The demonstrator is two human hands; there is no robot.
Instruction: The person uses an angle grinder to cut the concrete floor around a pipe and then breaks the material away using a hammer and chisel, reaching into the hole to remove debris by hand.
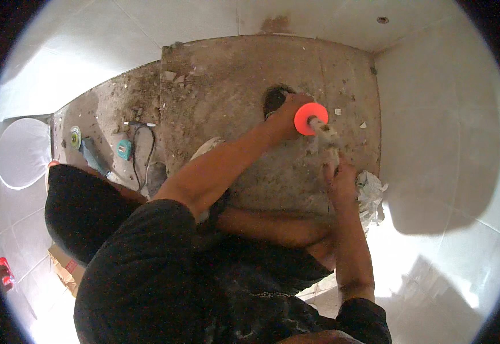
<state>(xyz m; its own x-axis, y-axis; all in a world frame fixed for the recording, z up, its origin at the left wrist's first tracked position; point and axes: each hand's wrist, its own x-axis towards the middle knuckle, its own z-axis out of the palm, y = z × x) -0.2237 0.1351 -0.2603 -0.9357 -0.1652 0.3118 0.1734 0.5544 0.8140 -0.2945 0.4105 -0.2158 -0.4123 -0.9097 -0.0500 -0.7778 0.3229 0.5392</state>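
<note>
Orange disc [303, 116] sits over the left hand [288, 111], partly hiding it.

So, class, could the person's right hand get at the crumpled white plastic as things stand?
Probably yes: the crumpled white plastic lies close by the right hand, on its right side, with nothing visible blocking the way.

1. No words, labels or numbers can be read
2. Cardboard box [65, 266], well to the left of and behind the left hand [289, 113]: red printed marks, too small to read
3. Red object [3, 270], farther left of that hand: any marks too blurred
</note>
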